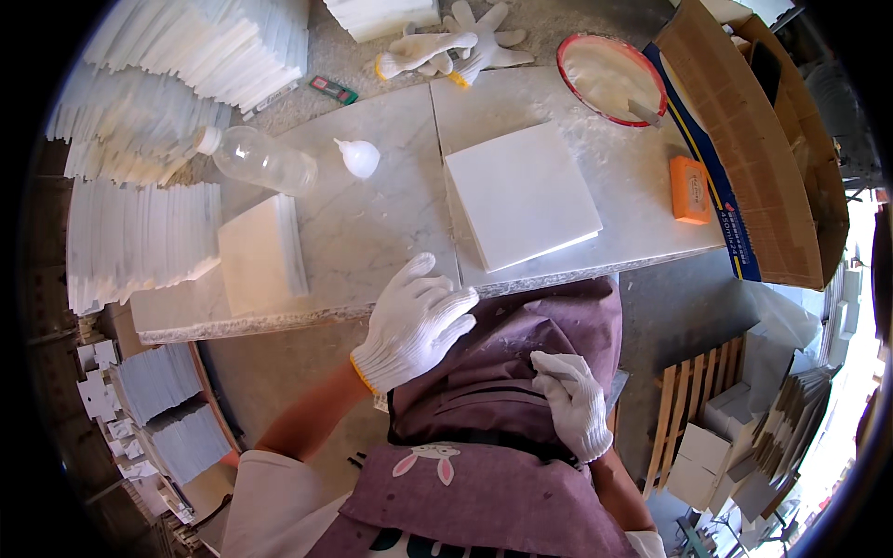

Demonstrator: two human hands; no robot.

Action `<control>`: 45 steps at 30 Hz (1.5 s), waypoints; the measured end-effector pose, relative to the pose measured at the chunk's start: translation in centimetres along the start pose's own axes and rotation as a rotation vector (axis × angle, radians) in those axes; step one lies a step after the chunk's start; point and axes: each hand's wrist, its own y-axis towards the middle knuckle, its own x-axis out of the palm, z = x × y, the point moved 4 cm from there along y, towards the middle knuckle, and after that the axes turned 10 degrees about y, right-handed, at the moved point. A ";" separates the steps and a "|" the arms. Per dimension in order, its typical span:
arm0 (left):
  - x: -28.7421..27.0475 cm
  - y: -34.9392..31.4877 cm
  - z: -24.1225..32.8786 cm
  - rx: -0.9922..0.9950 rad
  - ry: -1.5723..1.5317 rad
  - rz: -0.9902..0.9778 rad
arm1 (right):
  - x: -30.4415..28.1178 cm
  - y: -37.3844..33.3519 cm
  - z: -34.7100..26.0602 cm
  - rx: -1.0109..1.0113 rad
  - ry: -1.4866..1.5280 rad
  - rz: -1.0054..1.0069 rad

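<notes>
A small stack of white tiles point(523, 197) is lying flat just right of the frame's upper centre, on the marble-patterned table point(372, 219). Its outline is looking nearly square, so no long axis is standing out; its side edges are slanting from upper left to lower right, and its near edge is rising toward the right. The gloved left hand point(417, 325) is hovering mid-frame by the table's front edge, its fingers spreading loosely, empty, and pointing to the upper right; contact with the edge I cannot tell. The gloved right hand point(573, 406) is resting over the purple apron point(502, 372), lower right of centre, fingers curling narrowly; whether they are holding anything I cannot tell. At upper right, an orange box point(689, 190) is showing dark writing, and a cardboard box point(744, 112) is carrying white print on a blue strip. A red-rimmed bowl point(609, 76) is standing near them. At upper left, a clear bottle point(265, 160) is lying sideways.
</notes>
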 end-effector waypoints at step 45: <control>0.9 -2.1 -5.5 -0.836 -0.427 0.632 | -1.0 8.7 -1.9 0.196 0.439 0.047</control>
